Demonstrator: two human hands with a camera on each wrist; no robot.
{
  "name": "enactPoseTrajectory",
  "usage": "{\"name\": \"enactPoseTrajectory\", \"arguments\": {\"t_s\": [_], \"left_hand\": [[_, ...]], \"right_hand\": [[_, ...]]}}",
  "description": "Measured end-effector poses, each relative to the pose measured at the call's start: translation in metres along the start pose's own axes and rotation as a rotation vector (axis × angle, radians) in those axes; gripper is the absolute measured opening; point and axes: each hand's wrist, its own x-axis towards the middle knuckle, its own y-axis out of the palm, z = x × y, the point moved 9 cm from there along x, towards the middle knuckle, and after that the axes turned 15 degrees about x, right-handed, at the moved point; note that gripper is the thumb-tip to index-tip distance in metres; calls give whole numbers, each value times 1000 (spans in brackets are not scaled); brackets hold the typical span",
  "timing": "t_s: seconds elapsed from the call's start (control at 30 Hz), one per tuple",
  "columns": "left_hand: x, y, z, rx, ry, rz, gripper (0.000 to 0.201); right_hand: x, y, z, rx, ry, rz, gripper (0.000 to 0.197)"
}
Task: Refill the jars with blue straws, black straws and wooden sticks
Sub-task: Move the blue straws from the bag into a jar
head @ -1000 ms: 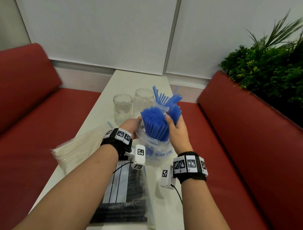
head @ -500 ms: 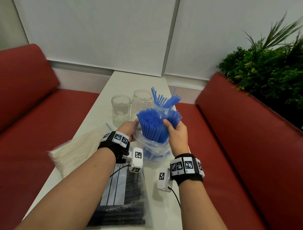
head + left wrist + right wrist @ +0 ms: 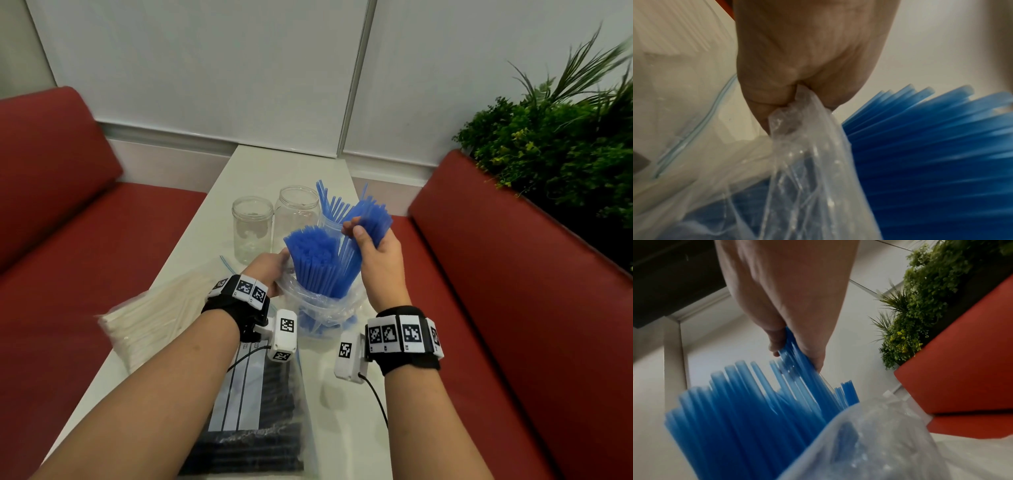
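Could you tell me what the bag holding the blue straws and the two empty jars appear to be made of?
Bag: thin clear plastic film, glossy; it crinkles where the left hand grips it. Empty jars: clear and rigid with shiny highlights; glass or hard plastic, cannot tell which.

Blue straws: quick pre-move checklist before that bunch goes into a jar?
1. Right hand grips bunch of blue plastic straws: ok.
2. Left hand pinches clear plastic bag: ok.
3. Bunch fully free of bag: cannot tell.
4. Target clear jar with blue straws has room: cannot tell, hand hides the mouth.
5. Two other clear glass jars upright: ok.
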Motion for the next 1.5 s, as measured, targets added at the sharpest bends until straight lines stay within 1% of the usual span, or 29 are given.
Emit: {"name": "enactPoseTrajectory", "arguments": {"t_s": [0.13,0.2,0.27,0.33,0.43,0.53,0.6,0.67,0.73,0.8,0.97,1.03,1.1,1.17,1.23,1.37,1.43,1.5], "left_hand": [[-2,1,-1,21,-1,9,43],[-4,1,-2,34,6,8,42],[-6,0,-3,41,10,10,43],[-7,-1,-2,54,7,4,42],[-9,0,-5,115,15,7,34],[-8,1,-6,124,15,15,33],[-5,0,-5,101,13,7,36],[-4,0,-4,82,16,-3,39],[-2,3,-2,46,22,6,41],[-2,7,-2,14,26,20,43],[3,8,-5,19,34,39,44],[6,7,-7,51,29,37,43],[8,4,-9,54,11,29,41],[6,3,-10,58,-14,24,40],[3,3,-10,69,-47,25,39],[-3,4,-13,82,-99,27,38],[-2,3,-16,102,-101,18,38],[0,4,-18,111,-83,18,36]], "right_hand": [[0,0,-1,-25,-6,1,10],[8,1,10,-8,-17,-4,9],[25,4,33,54,-44,-15,9],[44,12,67,112,-72,6,10],[72,30,131,165,-131,107,11],[93,46,197,150,-276,200,14],[106,51,227,140,-414,201,17],[124,54,234,90,-517,158,18],[146,58,213,9,-519,116,20],[164,60,174,-62,-453,69,22],[191,43,51,-86,-211,-12,30],[197,32,12,-97,-113,-23,27],[200,24,-17,-145,-17,-9,21],[201,19,-34,-180,74,11,17],[201,18,-39,-192,138,32,17],[204,18,-32,-248,159,45,25],[205,17,-35,-320,169,54,21],[203,17,-42,-385,209,96,18]]}}
